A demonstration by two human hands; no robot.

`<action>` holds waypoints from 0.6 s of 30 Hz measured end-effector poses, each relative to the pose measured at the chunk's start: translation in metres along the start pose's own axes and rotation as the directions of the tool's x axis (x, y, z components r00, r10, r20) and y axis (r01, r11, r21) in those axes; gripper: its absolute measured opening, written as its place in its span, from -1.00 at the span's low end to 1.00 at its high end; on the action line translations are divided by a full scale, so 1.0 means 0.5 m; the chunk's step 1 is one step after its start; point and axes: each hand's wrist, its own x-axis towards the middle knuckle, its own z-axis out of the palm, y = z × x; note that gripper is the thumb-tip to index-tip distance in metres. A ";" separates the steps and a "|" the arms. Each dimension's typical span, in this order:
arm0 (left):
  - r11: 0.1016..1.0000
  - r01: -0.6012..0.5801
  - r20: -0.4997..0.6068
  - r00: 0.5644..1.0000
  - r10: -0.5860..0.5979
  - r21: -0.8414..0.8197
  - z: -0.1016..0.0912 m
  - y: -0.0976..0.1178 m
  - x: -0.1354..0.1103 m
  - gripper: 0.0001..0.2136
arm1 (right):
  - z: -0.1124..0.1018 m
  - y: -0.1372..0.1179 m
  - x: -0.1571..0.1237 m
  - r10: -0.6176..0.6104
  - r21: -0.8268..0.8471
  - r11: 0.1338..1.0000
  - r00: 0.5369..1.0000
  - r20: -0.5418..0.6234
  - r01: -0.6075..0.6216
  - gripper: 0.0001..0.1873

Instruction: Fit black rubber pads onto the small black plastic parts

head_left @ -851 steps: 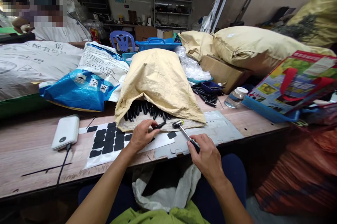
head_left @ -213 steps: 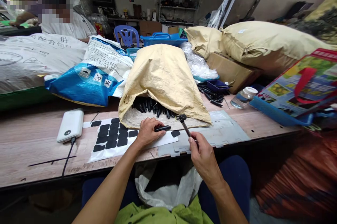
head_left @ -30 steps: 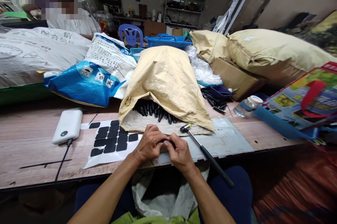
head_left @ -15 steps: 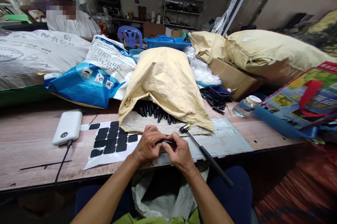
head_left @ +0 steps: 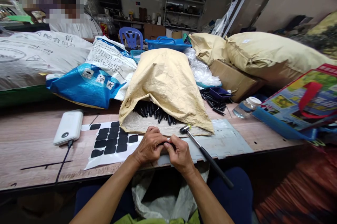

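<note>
My left hand [head_left: 150, 146] and my right hand [head_left: 179, 153] are closed on the two ends of one slim black pen-shaped piece [head_left: 166, 143], held just over the table's front edge. My fingers cover most of it. Behind them lies a tan woven sack [head_left: 168, 76], its mouth facing me, with several similar black tapered pieces [head_left: 150, 109] showing inside. A small hammer [head_left: 207, 155] with a dark handle rests right of my right hand, its head by the sack's lip. To the left is a white sheet of black rounded-square stickers [head_left: 112, 141].
A white power bank [head_left: 68, 127] with a cable lies at left. A lidded jar [head_left: 246, 106], loose black pieces [head_left: 214, 103] and a blue tray [head_left: 284, 126] are on the right. An open white sack [head_left: 163, 196] hangs below the table edge. Two people sit at back left.
Both hands stay together on the black piece. My fingers have shifted slightly and now cover more of it. The view has moved a little.
</note>
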 end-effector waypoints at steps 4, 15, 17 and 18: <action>0.999 0.029 -0.012 0.999 -0.030 -0.038 -0.008 0.006 0.004 -0.80 | -0.001 0.000 0.000 0.017 0.028 0.999 1.000 -0.017 -0.017 -0.84; 0.971 0.125 -0.126 0.980 -0.153 -0.205 -0.032 0.007 0.009 -0.40 | -0.059 -0.057 -0.070 -0.074 0.030 0.997 0.996 -0.052 0.075 -0.92; 0.972 0.136 -0.158 0.973 -0.167 -0.193 -0.029 0.003 0.009 -0.41 | -0.084 -0.066 -0.103 -0.057 0.079 0.996 0.984 0.166 0.044 -0.91; 0.972 0.142 -0.166 0.971 -0.173 -0.187 -0.027 0.002 0.009 -0.42 | -0.092 -0.065 -0.119 -0.023 0.060 0.998 0.965 0.262 0.007 -0.90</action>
